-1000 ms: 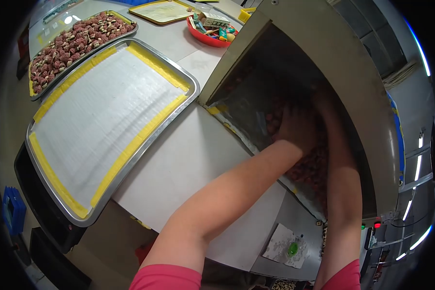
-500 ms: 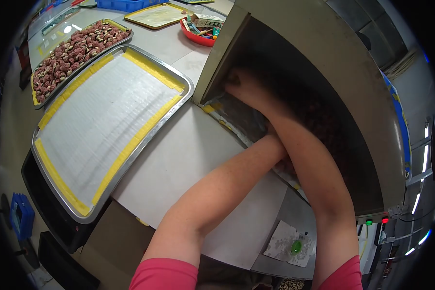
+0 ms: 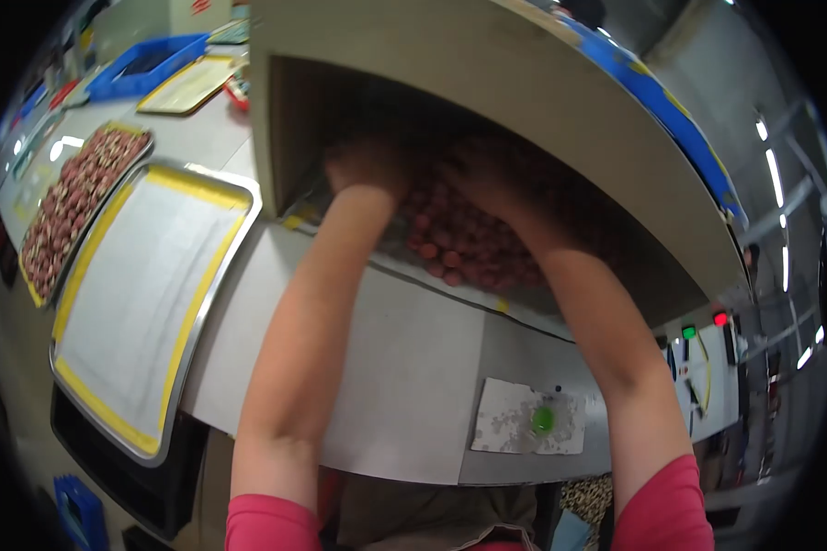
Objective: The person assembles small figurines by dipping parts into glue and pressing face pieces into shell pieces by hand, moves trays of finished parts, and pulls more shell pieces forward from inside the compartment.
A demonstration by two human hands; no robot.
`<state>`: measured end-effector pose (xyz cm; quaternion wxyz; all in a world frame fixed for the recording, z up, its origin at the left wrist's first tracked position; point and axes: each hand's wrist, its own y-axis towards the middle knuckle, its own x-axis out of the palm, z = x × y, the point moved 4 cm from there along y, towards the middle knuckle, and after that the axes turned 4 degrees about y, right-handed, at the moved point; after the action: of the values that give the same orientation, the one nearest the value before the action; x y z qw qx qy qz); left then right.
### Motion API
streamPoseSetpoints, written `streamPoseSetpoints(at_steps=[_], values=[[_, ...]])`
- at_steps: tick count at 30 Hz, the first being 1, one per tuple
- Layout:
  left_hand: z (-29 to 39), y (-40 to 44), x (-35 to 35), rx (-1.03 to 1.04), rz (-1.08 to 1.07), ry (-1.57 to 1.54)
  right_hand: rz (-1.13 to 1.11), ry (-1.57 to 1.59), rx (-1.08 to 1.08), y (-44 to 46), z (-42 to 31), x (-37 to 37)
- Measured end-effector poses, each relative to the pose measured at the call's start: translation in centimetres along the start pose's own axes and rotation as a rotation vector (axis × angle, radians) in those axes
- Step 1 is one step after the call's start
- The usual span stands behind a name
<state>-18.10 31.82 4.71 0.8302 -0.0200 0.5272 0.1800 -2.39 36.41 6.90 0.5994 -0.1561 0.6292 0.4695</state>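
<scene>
Both of my arms reach into a shadowed, open-fronted metal booth. My left hand is near its left side, beside a heap of small round reddish pieces. Farther right, my right hand is over the back of that heap. Darkness and motion blur hide the fingers of both hands, so I cannot tell whether they grip anything. The pieces lie on a pale sheet inside the booth, too dim to identify.
Left of the booth rests a metal tray lined with white and edged in yellow tape. Beyond it, another tray holds reddish and pale pieces. A blue bin stands at the back. In front lies a stained card with a green object.
My view has turned to the right. My arms were crossed inside the booth; now they are uncrossed and apart, with the left hand left of the right. More of the reddish heap shows.
</scene>
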Motion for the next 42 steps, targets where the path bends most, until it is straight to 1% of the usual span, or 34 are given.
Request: streamPoseSetpoints(at_steps=[1, 3, 6, 8, 10, 11, 12, 13, 15, 17, 19, 21, 24, 27, 34, 37, 42], values=[[-0.4, -0.6, 0.1, -0.010, -0.043, 0.026, 0.034, 0.032, 0.051, -0.6, 1.5, 0.9], [-1.6, -0.1, 4.5, 0.073, 0.299, 0.250, 0.104, 0.088, 0.141, -1.4, 4.1, 1.0], [-0.8, 1.1, 4.0, 0.127, 0.120, 0.168, 0.123, 0.033, 0.168, -2.3, 4.4, -0.8], [0.8, 0.5, 4.2, 0.220, 0.171, -0.027, 0.121, 0.079, 0.256, -2.7, 4.3, -1.7], [2.4, -0.8, 4.5, 0.289, 0.171, -0.185, 0.033, 0.209, 0.465, -3.0, 3.8, -3.3], [3.4, -1.4, 4.5, 0.319, 0.152, -0.241, -0.048, 0.314, 0.633, -3.4, 3.6, -4.2], [4.2, -2.0, 4.6, 0.346, 0.134, -0.297, -0.006, 0.302, 0.620, -3.8, 4.2, -4.2], [4.8, -2.7, 4.9, 0.363, 0.147, -0.264, 0.036, 0.291, 0.608, -4.1, 4.8, -4.2], [5.7, -3.9, 5.3, 0.395, 0.177, -0.206, 0.355, 0.025, 0.213, -6.2, 8.7, -3.4], [6.2, -4.2, 5.5, 0.403, 0.130, -0.192, 0.235, 0.167, 0.463, -8.6, 8.4, -6.3], [6.7, -4.5, 5.3, 0.413, 0.078, -0.185, 0.232, 0.099, 0.500, -11.0, 9.0, -7.9], [7.1, -5.0, 5.0, 0.424, 0.011, -0.182, 0.343, -0.169, 0.323, -13.3, 10.3, -7.9], [7.6, -5.5, 5.1, 0.476, 0.062, -0.178, 0.401, -0.174, 0.247, -14.4, 9.8, -9.7], [7.5, -5.2, 5.3, 0.486, 0.055, -0.189, 0.345, -0.254, 0.216, -12.3, 8.8, -10.3], [7.6, -5.2, 5.5, 0.516, 0.074, -0.160, 0.385, -0.163, 0.185, -1.9, 8.6, -4.9], [7.4, -5.2, 5.4, 0.527, 0.086, -0.167, 0.411, -0.147, 0.196, -1.0, 8.6, -4.2], [7.1, -5.1, 5.0, 0.510, 0.077, -0.198, 0.504, -0.121, 0.188, -2.4, 8.8, -4.9]])
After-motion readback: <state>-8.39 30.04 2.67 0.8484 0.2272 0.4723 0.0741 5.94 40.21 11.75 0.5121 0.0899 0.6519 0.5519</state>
